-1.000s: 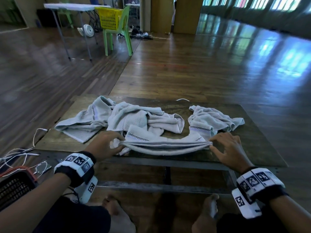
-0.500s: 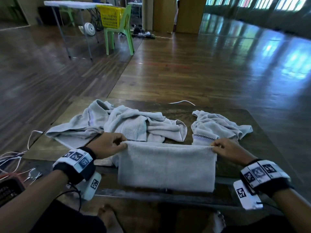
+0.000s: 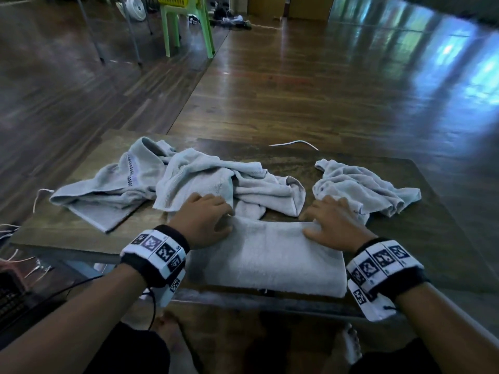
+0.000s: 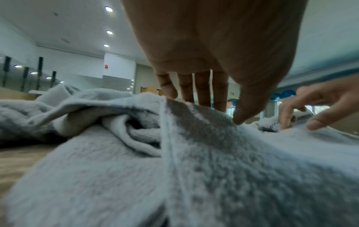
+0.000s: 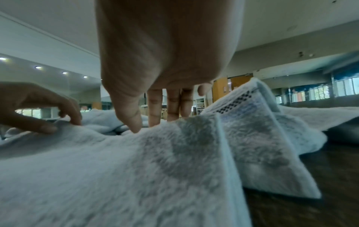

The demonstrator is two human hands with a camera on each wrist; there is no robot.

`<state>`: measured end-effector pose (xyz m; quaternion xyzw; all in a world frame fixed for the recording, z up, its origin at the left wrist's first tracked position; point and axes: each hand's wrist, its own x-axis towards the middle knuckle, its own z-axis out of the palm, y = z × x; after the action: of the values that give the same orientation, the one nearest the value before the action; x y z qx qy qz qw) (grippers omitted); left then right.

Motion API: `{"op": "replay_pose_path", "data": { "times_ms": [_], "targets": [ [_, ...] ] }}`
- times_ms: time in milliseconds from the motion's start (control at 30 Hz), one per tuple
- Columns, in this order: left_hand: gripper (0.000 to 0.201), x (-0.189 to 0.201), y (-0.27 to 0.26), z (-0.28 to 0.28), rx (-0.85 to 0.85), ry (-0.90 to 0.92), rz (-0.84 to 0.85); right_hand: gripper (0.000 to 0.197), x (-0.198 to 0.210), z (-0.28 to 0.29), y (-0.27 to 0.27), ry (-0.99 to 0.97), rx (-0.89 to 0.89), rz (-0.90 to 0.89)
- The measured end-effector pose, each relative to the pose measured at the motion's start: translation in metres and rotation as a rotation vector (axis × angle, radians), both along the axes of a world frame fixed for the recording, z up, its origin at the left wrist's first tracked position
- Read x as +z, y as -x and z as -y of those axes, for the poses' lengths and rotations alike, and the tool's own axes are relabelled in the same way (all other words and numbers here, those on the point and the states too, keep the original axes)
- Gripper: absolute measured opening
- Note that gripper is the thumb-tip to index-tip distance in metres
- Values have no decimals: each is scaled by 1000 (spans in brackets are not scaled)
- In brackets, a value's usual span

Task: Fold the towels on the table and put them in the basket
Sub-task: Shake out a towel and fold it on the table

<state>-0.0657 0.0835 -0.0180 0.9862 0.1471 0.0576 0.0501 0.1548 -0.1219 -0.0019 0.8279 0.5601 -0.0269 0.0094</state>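
Observation:
A pale grey folded towel (image 3: 267,260) lies flat on the low wooden table (image 3: 432,238) by its near edge. My left hand (image 3: 208,220) pinches its far left corner, thumb on top and fingers behind the raised edge (image 4: 213,110). My right hand (image 3: 329,222) pinches the far right corner the same way (image 5: 149,124). Behind them lie crumpled grey towels: a heap at the left and middle (image 3: 189,182) and one at the right (image 3: 361,187). A dark basket (image 3: 10,295) with a reddish rim shows at the lower left edge, on the floor.
White cables (image 3: 16,255) trail off the table's left side. A white cord (image 3: 294,143) lies at the far edge. A green chair (image 3: 186,25) carrying a yellow basket and table legs stand far back on the wooden floor. My bare feet are under the table.
Half a second ago the folded towel hung from both hands over the table's front edge. Now it lies flat on the table, with my hands further forward and closer together.

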Motion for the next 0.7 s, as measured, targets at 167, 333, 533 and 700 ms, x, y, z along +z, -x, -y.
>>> {"op": "replay_pose_path", "data": {
  "times_ms": [167, 333, 533, 700],
  "targets": [
    [21, -1, -10, 1, 25, 23, -38, 24, -7, -14, 10, 88, 58, 71],
    [16, -2, -11, -3, 67, 154, -33, 15, -6, -16, 8, 49, 25, 5],
    [10, -1, -9, -5, 125, 247, 4, 14, -7, -15, 3, 9, -39, -36],
    [14, 1, 0, -9, 116, 89, 14, 11, -9, -10, -3, -1, -85, 44]
  ]
}}
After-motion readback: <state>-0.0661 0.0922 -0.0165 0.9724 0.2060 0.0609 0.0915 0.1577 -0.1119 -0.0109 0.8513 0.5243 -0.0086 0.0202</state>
